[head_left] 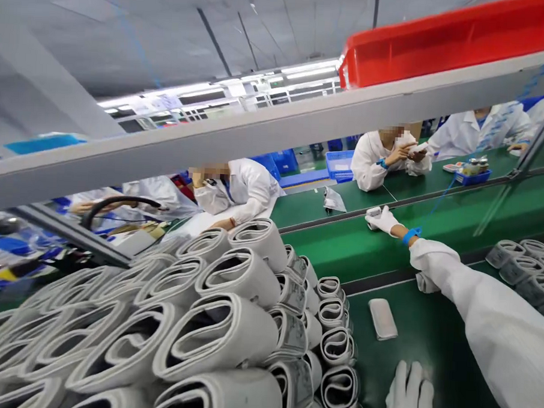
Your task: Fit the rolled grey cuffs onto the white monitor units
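Observation:
My right hand (383, 221), in a white glove with a blue band at the wrist, reaches out over the green conveyor belt (342, 246). Its fingers are closed on a small white boxy piece (373, 217), partly covered by the glove. My left hand (410, 395), also gloved, lies at the bottom edge with its fingers stretched out over the green work surface (432, 343). Just beyond its fingertips lies a flat white rounded case (383, 319), apart from the hand. A crumpled white piece (426, 283) shows partly beneath my right sleeve.
Stacked rolled grey fabric cuffs (221, 334) fill the left side; more rolls (528, 269) stand at right. A grey shelf beam (257, 128) crosses overhead, bearing a red bin (450, 43). Several co-workers in white coats sit across the belt, near a blue basket (340, 165).

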Demonstrator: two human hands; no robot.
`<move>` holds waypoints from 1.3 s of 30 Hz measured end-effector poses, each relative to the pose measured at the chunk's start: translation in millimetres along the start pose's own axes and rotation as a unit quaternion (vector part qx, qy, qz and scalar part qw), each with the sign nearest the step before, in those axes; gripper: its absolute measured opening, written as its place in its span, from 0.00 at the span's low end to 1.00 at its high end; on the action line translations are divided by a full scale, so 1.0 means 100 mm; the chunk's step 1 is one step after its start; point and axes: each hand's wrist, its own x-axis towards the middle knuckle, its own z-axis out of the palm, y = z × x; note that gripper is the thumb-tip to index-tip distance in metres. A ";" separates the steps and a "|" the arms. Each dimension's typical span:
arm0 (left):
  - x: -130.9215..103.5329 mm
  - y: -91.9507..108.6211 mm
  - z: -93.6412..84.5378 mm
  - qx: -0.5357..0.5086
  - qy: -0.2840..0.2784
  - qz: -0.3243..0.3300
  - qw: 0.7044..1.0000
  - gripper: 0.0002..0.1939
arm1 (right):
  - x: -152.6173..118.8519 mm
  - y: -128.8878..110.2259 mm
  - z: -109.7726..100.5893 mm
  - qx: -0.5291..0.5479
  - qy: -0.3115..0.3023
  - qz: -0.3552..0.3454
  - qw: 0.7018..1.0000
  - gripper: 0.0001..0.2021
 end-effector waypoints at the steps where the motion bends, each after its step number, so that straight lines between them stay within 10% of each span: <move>1: -0.03 0.02 -0.09 -0.010 -0.034 0.021 0.999 0.29 | -0.08 0.03 -0.07 0.000 -0.002 -0.027 1.000 0.45; 4: -0.10 0.13 -0.42 -0.039 -0.081 0.041 0.995 0.35 | -0.47 0.25 -0.43 -0.009 -0.012 -0.107 0.994 0.44; 9: -0.18 0.19 -0.67 -0.045 0.033 0.029 0.998 0.23 | -1.57 1.09 -0.89 -0.060 0.095 -0.250 0.962 0.36; 12: -0.18 0.08 -0.62 -0.059 0.106 0.062 0.991 0.20 | -2.34 1.64 -0.69 -0.066 0.286 -0.226 0.929 0.25; 17: -0.12 -0.02 -0.55 -0.096 0.116 0.047 0.987 0.17 | -3.20 2.04 -0.35 -0.111 0.380 -0.182 0.900 0.13; 24: -0.16 0.04 -0.54 -0.080 0.056 0.018 0.995 0.20 | -3.26 2.42 -1.58 -0.219 0.547 0.031 0.807 0.13; 27: -0.16 0.04 -0.50 -0.087 0.054 0.016 0.995 0.20 | -3.14 2.52 -1.81 -0.267 0.480 0.074 0.832 0.21; 31: -0.14 0.08 -0.50 -0.090 0.022 0.031 0.995 0.18 | -3.09 2.27 -1.36 -0.289 0.287 0.022 0.913 0.29; 35: -0.17 0.31 -0.59 -0.117 0.002 0.021 0.993 0.21 | -3.32 1.76 -0.88 -0.173 0.236 -0.010 0.956 0.20; 39: -0.16 0.66 -0.65 -0.160 0.005 -0.064 0.985 0.39 | -3.53 1.43 -1.01 0.014 0.190 -0.078 0.979 0.13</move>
